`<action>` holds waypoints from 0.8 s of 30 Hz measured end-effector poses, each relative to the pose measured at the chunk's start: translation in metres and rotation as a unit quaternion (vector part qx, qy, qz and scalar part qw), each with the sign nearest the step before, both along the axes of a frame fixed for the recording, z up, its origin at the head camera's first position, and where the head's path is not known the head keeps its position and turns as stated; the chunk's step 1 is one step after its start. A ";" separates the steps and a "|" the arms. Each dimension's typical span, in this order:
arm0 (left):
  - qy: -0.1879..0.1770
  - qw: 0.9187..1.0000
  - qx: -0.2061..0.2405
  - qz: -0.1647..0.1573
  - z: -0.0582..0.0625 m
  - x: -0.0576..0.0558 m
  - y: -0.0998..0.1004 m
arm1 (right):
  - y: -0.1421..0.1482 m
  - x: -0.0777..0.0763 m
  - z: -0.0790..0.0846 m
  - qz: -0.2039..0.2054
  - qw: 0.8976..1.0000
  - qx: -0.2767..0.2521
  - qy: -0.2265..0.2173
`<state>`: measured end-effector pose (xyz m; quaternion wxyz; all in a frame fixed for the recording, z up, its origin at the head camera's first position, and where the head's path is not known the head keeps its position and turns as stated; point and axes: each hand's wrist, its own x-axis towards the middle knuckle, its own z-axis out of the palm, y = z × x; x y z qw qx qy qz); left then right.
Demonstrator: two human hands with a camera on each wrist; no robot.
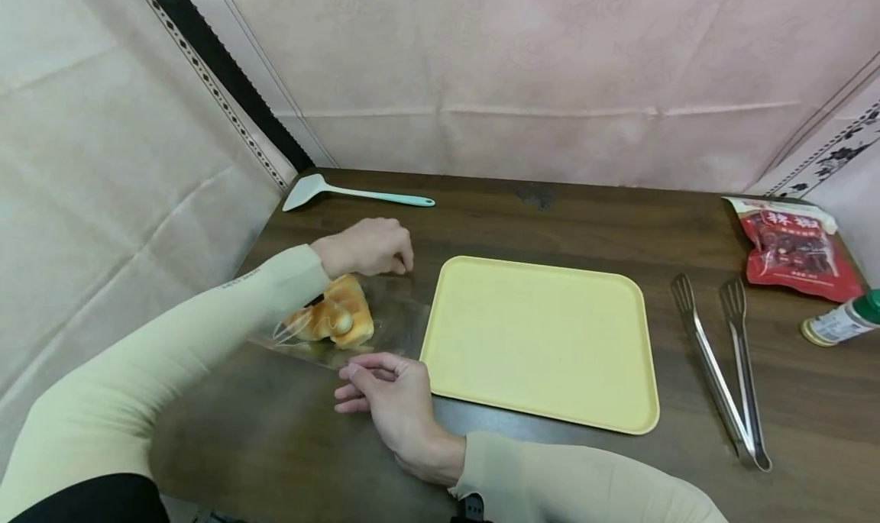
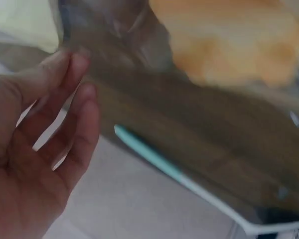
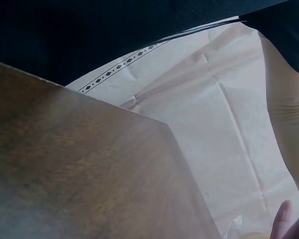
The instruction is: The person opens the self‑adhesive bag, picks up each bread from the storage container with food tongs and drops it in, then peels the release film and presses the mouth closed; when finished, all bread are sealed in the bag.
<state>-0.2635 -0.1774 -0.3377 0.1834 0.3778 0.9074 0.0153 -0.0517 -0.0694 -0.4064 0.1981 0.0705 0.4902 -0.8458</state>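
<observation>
A golden bread roll (image 1: 354, 305) lies inside a clear plastic bag (image 1: 395, 321) on the left part of the table. My left hand (image 1: 371, 246) is at the bag's far edge; in the left wrist view, the thumb and index fingertip of this hand (image 2: 40, 144) meet in a pinch beside the film. At the near edge, my right hand (image 1: 399, 408) pinches the bag between thumb and index finger, its other fingers loosely bent. Only a fingertip of it shows in the right wrist view. The left forearm partly hides the bag's left end.
A yellow tray (image 1: 539, 343) lies right of the bag. Behind, a pale turquoise spatula (image 1: 371, 194) lies near the table's far edge. Metal tongs (image 1: 722, 378), a red snack packet (image 1: 794, 248) and a green-capped bottle (image 1: 842, 321) are at the right. Cloth walls enclose the table.
</observation>
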 end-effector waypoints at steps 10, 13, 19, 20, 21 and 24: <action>-0.208 0.976 -0.052 -0.024 -0.003 0.001 0.012 | 0.000 0.001 -0.001 0.001 1.000 0.000 0.002; -0.226 0.973 -0.051 -0.011 -0.003 0.001 0.011 | 0.001 0.002 -0.002 0.004 1.000 0.003 0.001; -0.246 0.969 -0.018 0.011 -0.008 0.000 0.006 | 0.003 0.001 -0.003 0.012 1.000 0.014 0.002; -0.246 0.969 -0.009 0.013 -0.009 -0.001 0.005 | 0.003 0.001 -0.003 0.015 1.000 0.017 0.001; -0.244 0.970 0.000 0.015 -0.010 -0.001 0.003 | 0.004 0.001 -0.003 0.018 1.000 0.020 0.001; -0.234 0.971 0.033 0.024 -0.010 -0.005 -0.005 | 0.007 0.000 -0.002 0.028 0.999 0.030 0.008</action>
